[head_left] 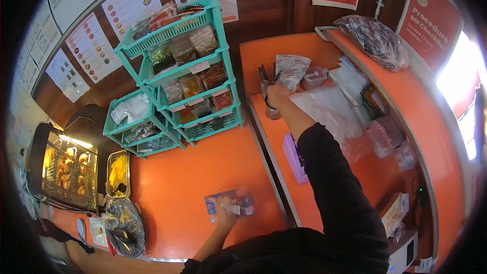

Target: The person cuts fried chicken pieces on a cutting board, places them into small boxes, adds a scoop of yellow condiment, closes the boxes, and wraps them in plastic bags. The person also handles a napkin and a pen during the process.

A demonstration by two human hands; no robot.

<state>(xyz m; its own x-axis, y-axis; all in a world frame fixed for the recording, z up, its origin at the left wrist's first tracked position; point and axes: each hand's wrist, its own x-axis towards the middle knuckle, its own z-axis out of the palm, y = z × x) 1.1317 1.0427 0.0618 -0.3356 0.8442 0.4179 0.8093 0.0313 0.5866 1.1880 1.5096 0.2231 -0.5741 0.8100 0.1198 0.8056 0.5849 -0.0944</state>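
My left hand (pixel 227 210) is on a blue and clear plastic packet (pixel 212 208) low over the orange counter, its fingers curled on it. Motion blurs the fingers and the packet's right end. My right arm reaches forward, and my right hand (pixel 278 96) is at a clear cup (pixel 273 113) on the right-hand counter. Its fingers are curled at the cup's mouth beside a dark loop that looks like a handle. Whether they grip it is hidden. Dark thin sticks (pixel 262 71) stand in a holder just behind that hand.
Turquoise stacked baskets (pixel 179 102) of bagged goods stand at the back. At left are a lit food warmer (pixel 68 171), a metal tray of yellow food (pixel 118 173) and a plastic-covered bowl (pixel 127 228). Right hold a purple case (pixel 293 158), plastic bags (pixel 327 110) and a raised ledge (pixel 426 114).
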